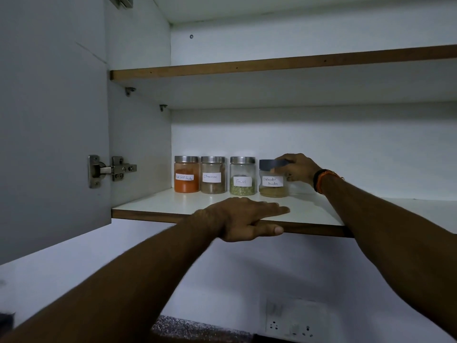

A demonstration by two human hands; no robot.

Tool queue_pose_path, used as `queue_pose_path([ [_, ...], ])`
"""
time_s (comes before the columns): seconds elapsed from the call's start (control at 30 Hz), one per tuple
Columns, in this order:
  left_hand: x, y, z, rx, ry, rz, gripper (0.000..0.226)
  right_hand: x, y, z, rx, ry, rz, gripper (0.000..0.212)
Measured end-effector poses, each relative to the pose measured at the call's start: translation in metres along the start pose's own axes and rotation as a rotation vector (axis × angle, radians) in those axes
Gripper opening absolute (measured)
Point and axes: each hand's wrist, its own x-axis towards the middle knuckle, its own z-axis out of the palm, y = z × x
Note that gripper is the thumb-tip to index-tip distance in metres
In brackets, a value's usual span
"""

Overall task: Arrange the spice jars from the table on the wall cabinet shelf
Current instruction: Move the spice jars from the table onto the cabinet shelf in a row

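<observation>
We see the cabinet shelf [321, 214] carrying four jars in a row at its back. Our left hand [243, 219] lies flat on the shelf's front edge, fingers straight. Our right hand [300, 169] grips the coriander jar [273, 180], rightmost on the shelf, fingers curled round its dark lid.

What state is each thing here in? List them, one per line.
Cabinet door: open.
Red chilli powder jar: lidded, upright on the lower shelf.
Cinnamon jar: lidded, upright.
Fennel jar: lidded, upright.
Coriander powder jar: upright, gripped at its dark lid by the right hand.
Left hand: flat on the shelf edge.
</observation>
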Motion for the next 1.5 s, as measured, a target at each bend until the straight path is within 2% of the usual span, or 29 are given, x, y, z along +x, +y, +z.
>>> queue_pose_path([
  [0.47, 0.0, -0.003, 0.002, 0.001, 0.024, 0.014, 0.061, -0.004, 0.002, 0.006, 0.05, -0.004, 0.016, 0.051],
  [0.63, 0.002, -0.004, 0.003, 0.013, 0.025, 0.014, 0.061, -0.01, -0.002, 0.004, -0.065, 0.067, 0.002, 0.061],
  [0.8, 0.002, -0.005, 0.003, 0.03, 0.051, -0.003, 0.062, -0.038, -0.01, -0.003, -0.073, 0.136, 0.024, 0.07],
  [0.93, 0.002, -0.005, 0.004, 0.047, 0.057, -0.027, 0.061, -0.072, -0.022, -0.004, -0.051, 0.173, 0.032, 0.06],
  [1.1, -0.001, 0.001, 0.006, 0.026, 0.055, -0.07, 0.062, -0.135, -0.034, -0.009, 0.17, 0.176, 0.058, 0.034],
  [1.3, -0.007, 0.015, 0.002, 0.082, 0.146, -0.168, 0.056, -0.207, -0.043, -0.008, 0.291, 0.389, -0.073, 0.009],
  [1.43, -0.023, 0.042, 0.019, 0.141, 0.269, -0.22, 0.048, -0.281, -0.026, 0.019, 0.275, 0.487, -0.114, 0.009],
  [1.5, -0.034, 0.061, 0.035, 0.122, 0.327, -0.208, 0.038, -0.319, -0.006, 0.044, 0.254, 0.492, -0.065, 0.011],
])
